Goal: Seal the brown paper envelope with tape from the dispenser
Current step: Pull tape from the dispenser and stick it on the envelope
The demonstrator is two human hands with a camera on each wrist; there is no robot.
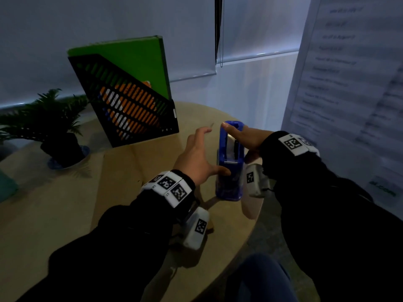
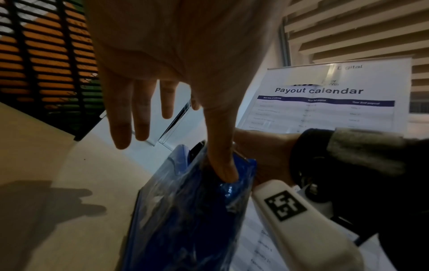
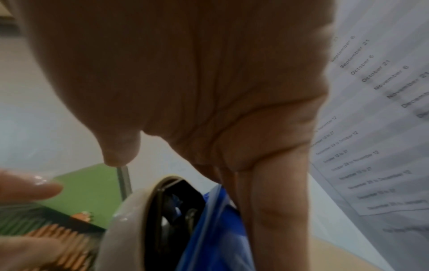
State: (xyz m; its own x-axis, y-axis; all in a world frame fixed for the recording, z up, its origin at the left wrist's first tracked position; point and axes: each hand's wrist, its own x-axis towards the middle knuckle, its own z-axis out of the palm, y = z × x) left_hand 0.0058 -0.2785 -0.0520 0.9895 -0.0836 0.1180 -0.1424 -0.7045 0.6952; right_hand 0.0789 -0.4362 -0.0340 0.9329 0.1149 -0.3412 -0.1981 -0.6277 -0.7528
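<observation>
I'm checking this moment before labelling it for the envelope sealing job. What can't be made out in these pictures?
- Brown paper envelope: not clearly identifiable in any view; dim tan table.
- Free tape end: head view too dark; right hand covers the blue plastic tape dispenser.
- Right hand's fingertips: right wrist view, palm blocks them.
- Left hand: thumb touches the dispenser; firmness unclear.

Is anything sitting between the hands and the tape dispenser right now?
Nothing visible does. The left hand already has its thumb against the blue tape dispenser, fingers spread, and the right hand holds its far side. Both are on it, on the table.
</observation>
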